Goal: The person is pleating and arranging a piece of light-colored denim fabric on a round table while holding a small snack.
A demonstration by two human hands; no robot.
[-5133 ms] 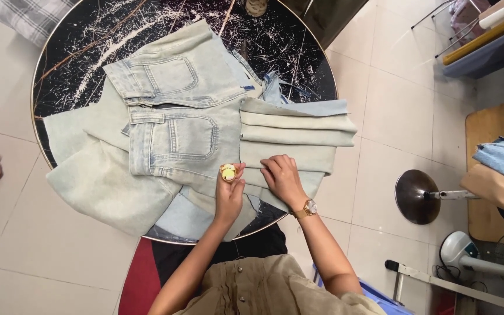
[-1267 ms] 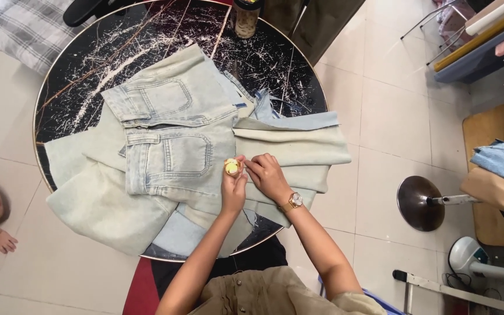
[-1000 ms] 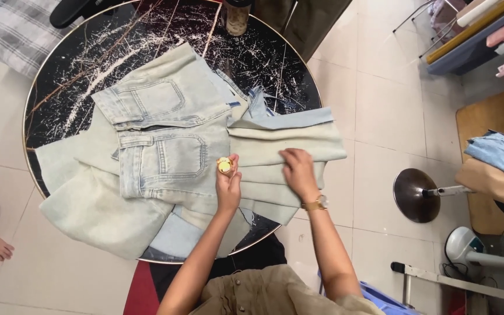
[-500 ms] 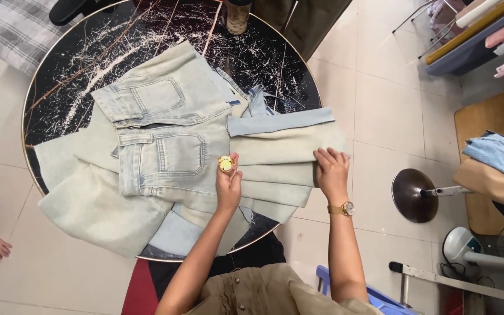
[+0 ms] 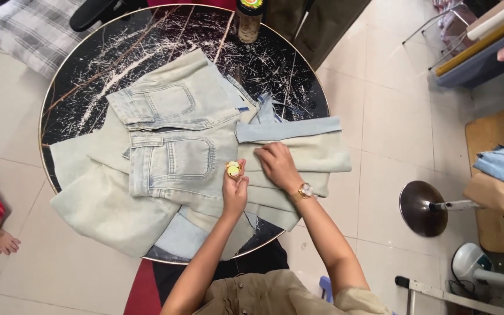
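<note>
Your left hand [image 5: 235,188] – fingers clamped on a small round yellow object [image 5: 233,169] | your right hand [image 5: 276,165] – fingers together, flat on the folded pale-blue denim jeans [image 5: 176,153] on the round black marble-patterned table [image 5: 88,58] | denim likely soft, fairly heavy; grip folded edges

A jar [image 5: 249,17] stands at the far edge of the round table, its lid bearing a round yellow and green label; a small blue tag [image 5: 242,108] shows on the jeans' waistband.
</note>
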